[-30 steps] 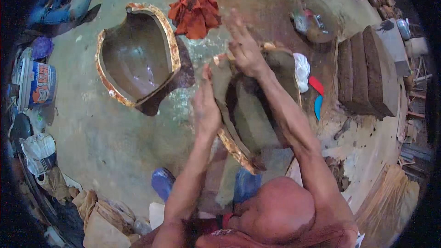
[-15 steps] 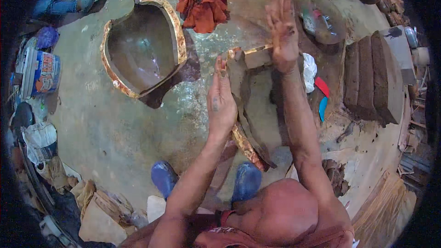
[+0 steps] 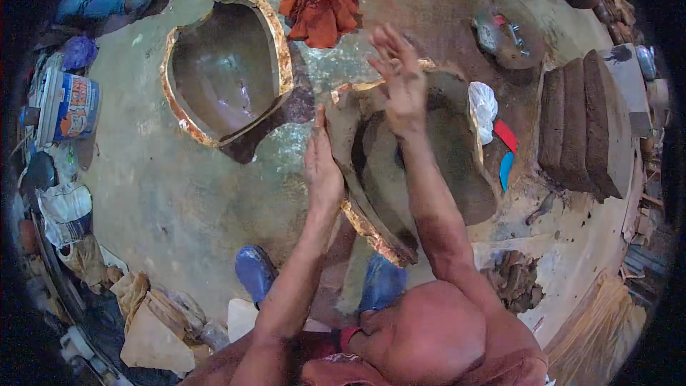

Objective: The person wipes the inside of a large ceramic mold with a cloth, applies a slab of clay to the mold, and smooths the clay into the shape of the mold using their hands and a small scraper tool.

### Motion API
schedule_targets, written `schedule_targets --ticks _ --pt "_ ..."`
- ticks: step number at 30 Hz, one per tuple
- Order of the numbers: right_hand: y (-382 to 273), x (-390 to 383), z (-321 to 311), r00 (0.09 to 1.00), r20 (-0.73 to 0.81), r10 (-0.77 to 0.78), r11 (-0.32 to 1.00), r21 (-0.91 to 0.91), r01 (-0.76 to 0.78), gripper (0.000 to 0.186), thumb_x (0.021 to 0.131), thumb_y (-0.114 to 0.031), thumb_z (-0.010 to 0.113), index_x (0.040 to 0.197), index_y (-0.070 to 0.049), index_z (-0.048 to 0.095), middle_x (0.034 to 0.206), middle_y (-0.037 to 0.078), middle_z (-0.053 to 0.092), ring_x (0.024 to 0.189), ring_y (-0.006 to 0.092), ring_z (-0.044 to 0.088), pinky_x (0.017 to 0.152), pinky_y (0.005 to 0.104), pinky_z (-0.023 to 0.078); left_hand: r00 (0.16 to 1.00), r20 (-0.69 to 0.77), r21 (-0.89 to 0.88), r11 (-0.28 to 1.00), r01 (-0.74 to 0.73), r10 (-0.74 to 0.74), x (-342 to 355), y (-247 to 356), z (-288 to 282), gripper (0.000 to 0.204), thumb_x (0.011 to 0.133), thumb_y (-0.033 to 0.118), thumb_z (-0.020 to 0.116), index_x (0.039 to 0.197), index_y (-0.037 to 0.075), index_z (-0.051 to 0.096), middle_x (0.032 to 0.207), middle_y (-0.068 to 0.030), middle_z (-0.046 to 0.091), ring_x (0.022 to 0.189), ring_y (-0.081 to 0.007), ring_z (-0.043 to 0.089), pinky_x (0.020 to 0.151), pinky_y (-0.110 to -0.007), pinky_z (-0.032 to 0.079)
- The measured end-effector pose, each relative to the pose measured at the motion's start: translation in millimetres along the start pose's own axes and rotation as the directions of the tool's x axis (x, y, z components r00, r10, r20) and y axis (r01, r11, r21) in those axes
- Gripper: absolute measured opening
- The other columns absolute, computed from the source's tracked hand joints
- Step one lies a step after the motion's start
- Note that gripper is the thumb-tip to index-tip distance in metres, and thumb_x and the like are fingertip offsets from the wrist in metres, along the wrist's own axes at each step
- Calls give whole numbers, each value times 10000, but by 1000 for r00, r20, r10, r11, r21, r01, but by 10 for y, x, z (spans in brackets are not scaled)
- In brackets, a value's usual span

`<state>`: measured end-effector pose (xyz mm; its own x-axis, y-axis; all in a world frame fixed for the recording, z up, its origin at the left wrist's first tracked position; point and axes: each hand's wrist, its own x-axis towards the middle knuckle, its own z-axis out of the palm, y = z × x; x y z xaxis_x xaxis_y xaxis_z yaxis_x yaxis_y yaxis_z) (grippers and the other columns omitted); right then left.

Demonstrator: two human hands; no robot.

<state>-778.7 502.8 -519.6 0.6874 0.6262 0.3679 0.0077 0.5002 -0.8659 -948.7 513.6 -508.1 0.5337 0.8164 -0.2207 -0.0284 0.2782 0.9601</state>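
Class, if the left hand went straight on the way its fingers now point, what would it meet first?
Probably the bunched red cloth, though depth is unclear and the left hand might pass above it.

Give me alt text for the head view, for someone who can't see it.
The person's left hand is along the left side of a hollow, clay-lined form; the right hand appears over its far part. A similar form sits left, a bunched red cloth beyond, brown slabs right.

A stained grey-green floor [image 3: 193, 207] (glossy in pale, light-catching patches)
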Motion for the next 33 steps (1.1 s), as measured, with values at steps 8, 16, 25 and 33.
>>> schedule_targets --ticks 8,16,25,33 --pt "-707 -450 -162 853 -189 486 -203 -974 -100 452 911 -458 690 1043 -33 614 881 232 731 856 419 732 731 504 583 976 -175 117 981 154 -133 -62 -206 -160 551 1116 361 320 1485 -17 477 1452 -172 549 1318 -266 530 1127 -372 382" --pt "-323 -490 -121 862 -100 497 -202 -979 4 419 916 -386 682 1007 11 584 818 237 716 771 439 720 696 528 586 998 -20 -219 974 56 -62 -51 -281 -214 547 1123 364 326 1448 -40 501 1411 -142 576 1270 -241 553 1098 -361 405" --pt "-236 -537 -87 809 119 576 218 -976 -12 250 869 -211 604 944 25 636 843 282 688 848 459 699 760 505 546 995 -9 -218 971 95 -99 -23 -449 -279 545 1124 383 316 1428 -20 522 1344 -127 615 1187 -221 602 1021 -355 469" --pt "-715 -558 -130 824 241 513 780 -533 -329 235 904 -217 607 937 13 634 848 74 654 751 132 610 694 305 503 990 29 -286 948 143 -141 -51 -261 -258 581 1119 435 287 1404 -8 531 1327 -126 626 1188 -254 612 1039 -397 468"
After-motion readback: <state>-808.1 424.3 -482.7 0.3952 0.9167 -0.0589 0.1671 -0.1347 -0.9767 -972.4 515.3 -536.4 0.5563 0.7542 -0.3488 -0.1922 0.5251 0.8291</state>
